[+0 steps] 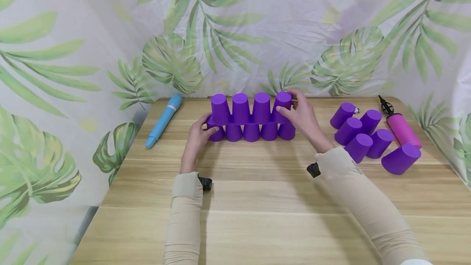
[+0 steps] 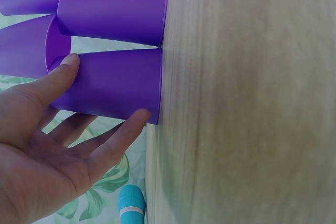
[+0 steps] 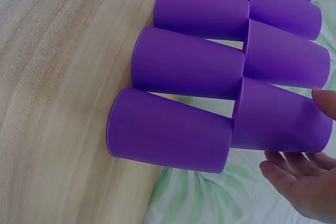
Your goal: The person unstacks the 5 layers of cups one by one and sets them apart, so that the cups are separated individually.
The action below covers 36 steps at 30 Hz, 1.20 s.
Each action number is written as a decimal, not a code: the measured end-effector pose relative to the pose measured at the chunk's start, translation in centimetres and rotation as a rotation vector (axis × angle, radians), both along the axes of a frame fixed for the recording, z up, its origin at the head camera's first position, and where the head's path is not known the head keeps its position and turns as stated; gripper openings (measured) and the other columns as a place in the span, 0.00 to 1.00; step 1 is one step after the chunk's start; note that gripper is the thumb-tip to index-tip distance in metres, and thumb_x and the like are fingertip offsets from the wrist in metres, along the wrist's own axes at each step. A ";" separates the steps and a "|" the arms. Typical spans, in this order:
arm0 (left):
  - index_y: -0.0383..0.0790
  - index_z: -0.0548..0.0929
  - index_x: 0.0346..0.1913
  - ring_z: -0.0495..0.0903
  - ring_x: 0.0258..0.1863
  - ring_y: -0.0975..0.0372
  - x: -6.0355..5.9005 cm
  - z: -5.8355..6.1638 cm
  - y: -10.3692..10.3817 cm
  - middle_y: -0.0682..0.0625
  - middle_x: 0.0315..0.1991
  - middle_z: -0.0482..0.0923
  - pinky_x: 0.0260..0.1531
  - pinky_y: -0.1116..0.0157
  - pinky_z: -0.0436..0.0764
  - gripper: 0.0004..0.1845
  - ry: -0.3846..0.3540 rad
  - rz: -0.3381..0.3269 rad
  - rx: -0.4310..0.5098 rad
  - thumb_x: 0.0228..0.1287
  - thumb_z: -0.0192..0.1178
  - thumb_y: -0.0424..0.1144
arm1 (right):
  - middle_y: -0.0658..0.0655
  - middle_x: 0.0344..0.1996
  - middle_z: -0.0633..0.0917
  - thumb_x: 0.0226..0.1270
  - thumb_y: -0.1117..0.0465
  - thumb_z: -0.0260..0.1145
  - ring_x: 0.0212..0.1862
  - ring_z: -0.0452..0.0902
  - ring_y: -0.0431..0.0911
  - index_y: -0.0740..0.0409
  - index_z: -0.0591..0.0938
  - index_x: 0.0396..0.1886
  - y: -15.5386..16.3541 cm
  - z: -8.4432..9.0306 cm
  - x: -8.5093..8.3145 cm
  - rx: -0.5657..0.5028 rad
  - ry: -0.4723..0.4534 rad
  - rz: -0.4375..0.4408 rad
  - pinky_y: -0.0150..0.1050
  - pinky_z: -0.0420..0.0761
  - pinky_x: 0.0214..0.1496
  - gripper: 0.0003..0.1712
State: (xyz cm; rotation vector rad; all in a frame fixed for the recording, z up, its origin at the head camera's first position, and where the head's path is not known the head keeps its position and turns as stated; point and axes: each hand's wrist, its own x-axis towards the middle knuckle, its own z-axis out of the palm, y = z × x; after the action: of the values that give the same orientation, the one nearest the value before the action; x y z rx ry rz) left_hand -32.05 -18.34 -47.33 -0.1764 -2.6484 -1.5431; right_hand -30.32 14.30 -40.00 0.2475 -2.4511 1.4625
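Purple cups stand upside down on the wooden table [image 1: 257, 199] in two tiers: several in the bottom row [image 1: 251, 133] and several on top [image 1: 241, 108]. My left hand [image 1: 207, 126] [image 2: 105, 87] touches the bottom-left cup [image 1: 217, 134] [image 2: 115, 85], with a straight thumb and finger on either side of it. My right hand [image 1: 288, 101] [image 3: 299, 135] holds the top-right cup [image 1: 282, 103] [image 3: 283, 114], thumb in front and fingers curved behind its closed end. That cup sits on the two rightmost bottom cups [image 3: 168, 129].
Several loose purple cups [image 1: 358, 147] lie on their sides at the right. A pink hand pump [image 1: 402, 129] lies behind them and a blue tube-shaped object [image 1: 163, 120] at the back left. Leaf-print cloth [image 1: 257, 32] walls the table on three sides.
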 end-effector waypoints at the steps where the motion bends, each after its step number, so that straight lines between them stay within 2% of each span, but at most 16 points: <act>1: 0.38 0.66 0.70 0.68 0.64 0.47 0.0 0.0 0.0 0.36 0.65 0.69 0.59 0.52 0.74 0.32 -0.001 -0.001 -0.001 0.63 0.63 0.32 | 0.68 0.55 0.77 0.59 0.64 0.71 0.57 0.74 0.61 0.67 0.67 0.64 0.0 -0.1 0.0 0.002 -0.001 -0.004 0.53 0.73 0.62 0.35; 8: 0.39 0.66 0.70 0.69 0.64 0.47 0.1 -0.5 0.4 0.36 0.65 0.69 0.58 0.52 0.75 0.32 -0.017 -0.003 0.005 0.63 0.63 0.32 | 0.66 0.54 0.78 0.60 0.62 0.71 0.55 0.74 0.59 0.64 0.68 0.63 0.2 -0.6 0.0 0.035 -0.023 -0.033 0.52 0.75 0.59 0.34; 13: 0.39 0.65 0.71 0.69 0.63 0.45 0.0 -0.6 0.6 0.36 0.65 0.68 0.59 0.51 0.75 0.32 -0.024 -0.004 0.012 0.64 0.63 0.32 | 0.65 0.54 0.78 0.60 0.61 0.71 0.56 0.74 0.57 0.63 0.67 0.64 1.2 0.6 1.4 -0.029 0.034 -0.036 0.50 0.74 0.61 0.34; 18: 0.38 0.65 0.71 0.68 0.64 0.46 0.0 -0.3 0.7 0.35 0.65 0.68 0.60 0.51 0.74 0.32 -0.008 -0.009 0.005 0.64 0.62 0.32 | 0.62 0.56 0.76 0.59 0.62 0.72 0.55 0.74 0.53 0.61 0.68 0.65 3.7 2.0 4.1 -0.109 0.121 -0.079 0.45 0.77 0.60 0.36; 26: 0.38 0.66 0.70 0.69 0.63 0.47 -0.1 0.0 0.3 0.35 0.64 0.69 0.59 0.51 0.74 0.32 0.010 -0.004 0.000 0.64 0.63 0.32 | 0.52 0.53 0.77 0.56 0.67 0.73 0.53 0.76 0.43 0.54 0.71 0.64 9.5 3.4 9.3 -0.194 0.250 -0.247 0.31 0.78 0.53 0.36; 28: 0.37 0.66 0.70 0.69 0.63 0.47 -0.1 0.0 0.2 0.35 0.64 0.69 0.58 0.51 0.75 0.31 0.018 -0.006 -0.006 0.64 0.63 0.32 | 0.52 0.52 0.78 0.54 0.69 0.73 0.52 0.76 0.43 0.55 0.72 0.63 10.8 3.6 10.4 -0.249 0.261 -0.280 0.29 0.78 0.51 0.35; 32: 0.38 0.67 0.70 0.69 0.63 0.47 -0.1 0.0 0.1 0.35 0.64 0.70 0.58 0.50 0.75 0.31 0.020 -0.013 -0.005 0.64 0.63 0.32 | 0.51 0.48 0.80 0.52 0.72 0.74 0.49 0.76 0.43 0.56 0.73 0.61 13.4 3.3 12.5 -0.276 0.263 -0.390 0.24 0.77 0.50 0.35; 36: 0.37 0.66 0.70 0.69 0.63 0.47 -0.2 0.0 0.1 0.35 0.64 0.69 0.58 0.50 0.75 0.32 0.022 -0.011 -0.004 0.64 0.63 0.32 | 0.49 0.49 0.79 0.52 0.71 0.74 0.50 0.76 0.41 0.56 0.73 0.62 15.9 2.3 14.3 -0.268 0.210 -0.505 0.22 0.76 0.49 0.35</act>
State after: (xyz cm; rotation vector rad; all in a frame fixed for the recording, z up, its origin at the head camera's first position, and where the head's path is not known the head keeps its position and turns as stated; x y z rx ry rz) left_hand -32.25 -18.28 -47.35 -0.2069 -2.6379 -1.5300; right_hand -16.05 30.21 -37.69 -0.2448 -1.9333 1.4235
